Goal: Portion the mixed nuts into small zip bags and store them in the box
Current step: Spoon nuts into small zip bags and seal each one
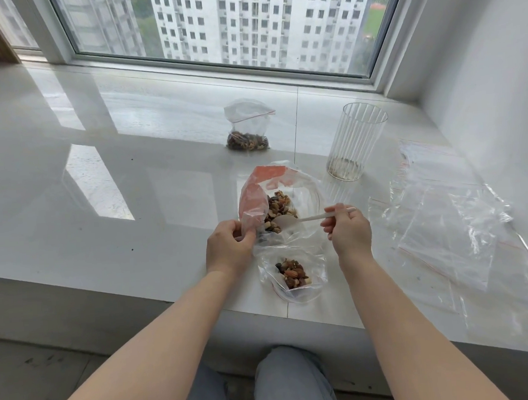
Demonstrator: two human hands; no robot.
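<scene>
in the middle of the frame, the left hand [228, 248] pinches the near edge of the big bag of mixed nuts [280, 205], its fingers curled round the red-printed plastic flap and holding the mouth open. the big bag lies on the glossy white windowsill [100, 179], just above and to the right of that hand, with a heap of nuts showing inside it.

the right hand [348, 228] sits to the right of centre, level with the left, fingers and thumb closed round the handle of a white plastic spoon [304, 219]. the spoon points left, and its bowl lies at the mouth of the big bag, touching the near side of the nut heap. whether the bowl carries any nuts cannot be told.

directly below the big bag, between the two wrists and near the sill's front edge, lies a small zip bag [293, 275] with a small portion of nuts in it; neither hand touches it.

above centre, well apart from the hands, a second filled zip bag [247, 126] stands upright with its red-lined top slack. to its right stands a clear ribbed glass [356, 141], with some crumbs at its bottom. at the right of the frame a loose spread of empty zip bags [443, 229] lies flat on the sill.

a knee in grey-blue trousers [286, 381] shows at the bottom centre.
</scene>
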